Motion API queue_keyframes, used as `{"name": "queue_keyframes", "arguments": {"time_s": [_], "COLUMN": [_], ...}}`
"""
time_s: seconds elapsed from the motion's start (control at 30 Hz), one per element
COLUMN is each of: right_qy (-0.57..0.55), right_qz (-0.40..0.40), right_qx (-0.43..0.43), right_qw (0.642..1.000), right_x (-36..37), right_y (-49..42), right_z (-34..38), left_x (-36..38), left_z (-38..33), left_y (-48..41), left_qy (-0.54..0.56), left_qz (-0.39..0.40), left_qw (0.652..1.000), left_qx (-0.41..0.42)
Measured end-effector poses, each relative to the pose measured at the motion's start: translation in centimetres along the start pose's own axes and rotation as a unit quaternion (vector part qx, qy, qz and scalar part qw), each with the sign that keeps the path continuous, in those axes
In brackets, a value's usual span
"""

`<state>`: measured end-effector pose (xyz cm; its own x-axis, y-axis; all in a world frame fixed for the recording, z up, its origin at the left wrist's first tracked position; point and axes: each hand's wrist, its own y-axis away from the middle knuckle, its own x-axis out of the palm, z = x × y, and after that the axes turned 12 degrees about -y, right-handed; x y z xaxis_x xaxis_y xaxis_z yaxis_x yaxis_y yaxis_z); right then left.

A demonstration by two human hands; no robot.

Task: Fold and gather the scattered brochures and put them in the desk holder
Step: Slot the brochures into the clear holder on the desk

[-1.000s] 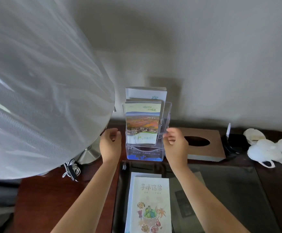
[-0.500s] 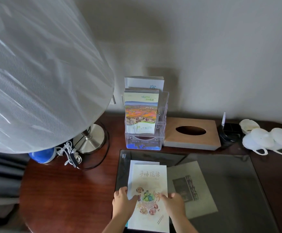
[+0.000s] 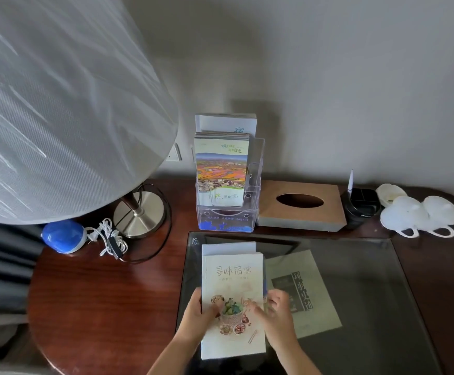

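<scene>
We find the left hand [image 3: 197,319] and right hand [image 3: 277,318] each pinching an edge of the brochure stack [image 3: 232,293] on the worktop [image 3: 106,288], apparently squaring it for the desk holder [image 3: 228,212] behind.

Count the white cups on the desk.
2, both upside down at the desk's far right: one beside the black organizer, the other touching it on the right. The white dish behind may hide more.

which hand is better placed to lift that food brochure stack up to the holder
Left, probably. The left hand already wraps the edge of the food brochure stack, thumb on the cover. The right hand is blurred at the opposite edge, its hold unclear. The clear holder stands straight ahead, so reach favours neither.
</scene>
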<state>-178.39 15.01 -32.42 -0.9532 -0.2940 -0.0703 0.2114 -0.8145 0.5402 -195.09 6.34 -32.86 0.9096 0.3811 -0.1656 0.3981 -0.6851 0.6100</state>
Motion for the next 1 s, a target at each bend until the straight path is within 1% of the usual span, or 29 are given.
{"name": "queue_keyframes", "arguments": {"time_s": [0.03, 0.07, 0.13, 0.2, 0.3, 0.4, 0.53, 0.6, 0.67, 0.73, 0.77, 0.83, 0.93, 1.0], "right_qy": [-0.069, -0.095, -0.074, -0.047, -0.025, -0.017, -0.051, -0.062, -0.066, -0.057, -0.045, -0.007, 0.09, 0.143], "right_qz": [0.023, 0.05, 0.088, 0.088, 0.081, 0.085, 0.071, 0.072, 0.077, 0.059, 0.046, 0.053, 0.082, 0.107], "right_qx": [0.02, 0.031, 0.02, -0.013, -0.053, -0.085, -0.082, -0.086, -0.086, -0.069, -0.06, -0.068, -0.15, -0.185], "right_qw": [0.997, 0.994, 0.993, 0.995, 0.995, 0.993, 0.993, 0.992, 0.991, 0.994, 0.996, 0.996, 0.981, 0.966], "right_x": [-0.5, -0.9, -1.4, -1.4, -1.4, -1.2, -0.7, -0.6, -0.6, -0.4, -0.4, -0.5, -2.0, -3.3], "right_y": [-0.1, -0.1, -0.2, -0.1, 0.3, 1.0, 2.0, 2.4, 2.8, 3.0, 3.2, 3.5, 3.5, 3.3], "right_z": [0.4, 0.9, 1.6, 2.1, 2.1, 1.3, 0.0, -0.7, -1.4, -2.3, -2.6, -2.8, -1.9, -0.6], "left_x": [-0.4, -0.6, -0.9, -0.8, -0.7, -0.6, -0.5, -0.5, -0.4, 0.0, 0.1, 0.1, -0.3, -0.3], "left_z": [-0.3, -0.7, -1.4, -2.0, -2.1, -1.4, -0.3, -0.1, -0.1, -0.1, -0.1, -0.2, -0.4, -0.7], "left_y": [0.3, 0.5, 0.7, 0.8, 0.9, 0.9, 1.0, 1.3, 1.5, 1.7, 1.8, 2.1, 2.3, 2.3], "left_qy": [0.015, 0.028, 0.032, 0.024, 0.015, 0.005, 0.021, 0.025, 0.004, -0.015, -0.016, -0.025, -0.057, -0.079], "left_qz": [0.024, 0.05, 0.093, 0.104, 0.079, 0.04, 0.007, 0.003, 0.01, 0.014, 0.01, -0.005, -0.005, -0.017], "left_qw": [0.999, 0.998, 0.993, 0.99, 0.991, 0.994, 0.998, 0.997, 0.997, 0.996, 0.996, 0.994, 0.985, 0.978], "left_qx": [0.021, 0.04, 0.072, 0.096, 0.11, 0.101, 0.067, 0.067, 0.079, 0.087, 0.09, 0.109, 0.161, 0.192]}}
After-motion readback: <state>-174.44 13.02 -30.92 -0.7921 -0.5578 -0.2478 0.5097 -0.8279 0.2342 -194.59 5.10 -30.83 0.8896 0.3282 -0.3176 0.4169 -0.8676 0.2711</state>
